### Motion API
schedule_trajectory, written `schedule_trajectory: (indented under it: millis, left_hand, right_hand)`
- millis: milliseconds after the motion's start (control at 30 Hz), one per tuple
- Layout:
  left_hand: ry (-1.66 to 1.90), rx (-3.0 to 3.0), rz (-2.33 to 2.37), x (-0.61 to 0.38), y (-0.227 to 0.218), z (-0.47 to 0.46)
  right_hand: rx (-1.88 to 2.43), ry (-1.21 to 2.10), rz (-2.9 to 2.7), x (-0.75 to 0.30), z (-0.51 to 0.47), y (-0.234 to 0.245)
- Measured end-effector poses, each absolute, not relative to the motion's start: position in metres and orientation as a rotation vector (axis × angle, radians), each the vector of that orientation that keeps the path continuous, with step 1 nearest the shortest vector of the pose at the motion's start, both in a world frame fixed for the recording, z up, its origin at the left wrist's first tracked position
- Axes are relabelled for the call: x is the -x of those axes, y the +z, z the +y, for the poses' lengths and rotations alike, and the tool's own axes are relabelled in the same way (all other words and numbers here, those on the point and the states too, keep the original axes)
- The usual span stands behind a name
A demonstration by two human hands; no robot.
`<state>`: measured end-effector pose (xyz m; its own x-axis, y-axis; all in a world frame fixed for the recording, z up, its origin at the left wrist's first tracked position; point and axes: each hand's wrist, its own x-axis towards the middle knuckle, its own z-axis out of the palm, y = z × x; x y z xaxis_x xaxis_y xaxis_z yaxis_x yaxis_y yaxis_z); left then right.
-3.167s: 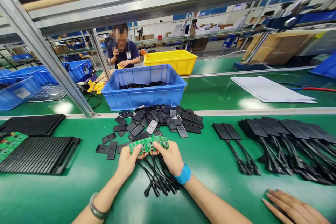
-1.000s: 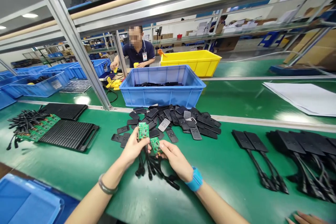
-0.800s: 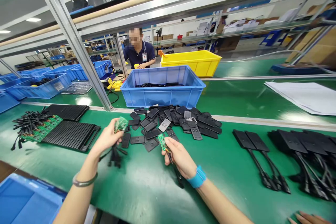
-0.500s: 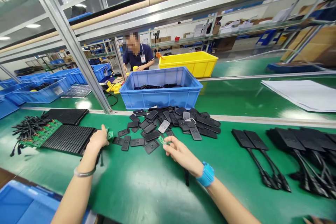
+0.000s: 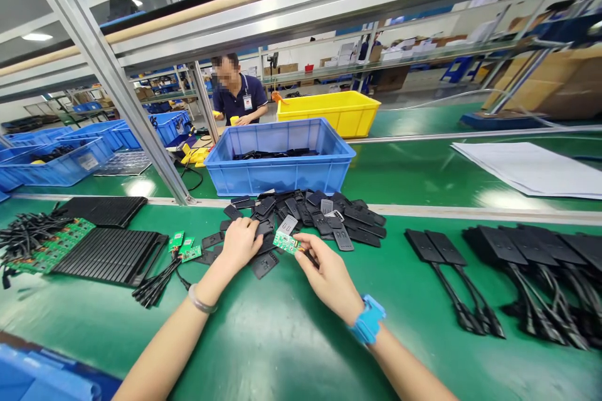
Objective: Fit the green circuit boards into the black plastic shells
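My right hand (image 5: 327,269) pinches a small green circuit board (image 5: 285,242) between thumb and fingers, with a dark cable running back under the palm. Over the left part of a heap of black plastic covers (image 5: 324,222) is my left hand (image 5: 241,243). Its fingers curl downward onto the covers, and the fingertips are hidden, so what they grip does not show. To its left lie several loose circuit boards (image 5: 188,244) with black cables (image 5: 157,282). Beyond them sits a black ribbed tray (image 5: 110,254) next to a row of wired green boards (image 5: 49,247).
A blue bin (image 5: 279,172) with black parts stands behind the heap, and a yellow bin (image 5: 329,114) behind that. Black cased units with cables (image 5: 435,247) lie at right. White sheets (image 5: 527,166) rest farther back. A metal post (image 5: 122,94) rises left; a co-worker (image 5: 239,97) is opposite.
My left hand has left the loose boards and moved right onto the heap of covers. The right hand still holds its circuit board, now turned to show more of its face. The view has shifted slightly.
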<state>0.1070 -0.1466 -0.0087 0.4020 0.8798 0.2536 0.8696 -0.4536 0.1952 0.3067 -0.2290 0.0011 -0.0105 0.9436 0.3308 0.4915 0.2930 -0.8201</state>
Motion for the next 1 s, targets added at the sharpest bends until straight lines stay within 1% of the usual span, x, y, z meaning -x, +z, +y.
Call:
schedule_trajectory:
  millis: [100, 200, 367, 467, 633, 1000]
  left_hand:
    - [0.79, -2.428, 1.498, -0.107, -0.001, -0.166]
    - [1.034, -2.048, 1.24, -0.113, 0.001, -0.187]
    - [1.084, -1.154, 0.862, -0.124, -0.012, -0.204]
    - [1.1, -0.854, 0.767, -0.125, -0.017, -0.208]
    - [1.043, -0.67, 0.621, -0.125, -0.017, -0.214]
    - [1.038, -0.705, 0.651, -0.127, -0.021, -0.217]
  right_hand:
    - [1.304, 0.529, -1.632, -0.305, -0.232, 0.006]
    - [1.286, 0.512, -1.623, -0.303, -0.234, 0.007]
    - [1.231, 0.542, -1.651, -0.298, -0.238, 0.004]
    - [1.214, 0.579, -1.659, -0.295, -0.239, 0.002]
    - [1.18, 0.689, -1.655, -0.292, -0.239, -0.001]
    - [1.18, 0.839, -1.642, -0.291, -0.237, -0.014]
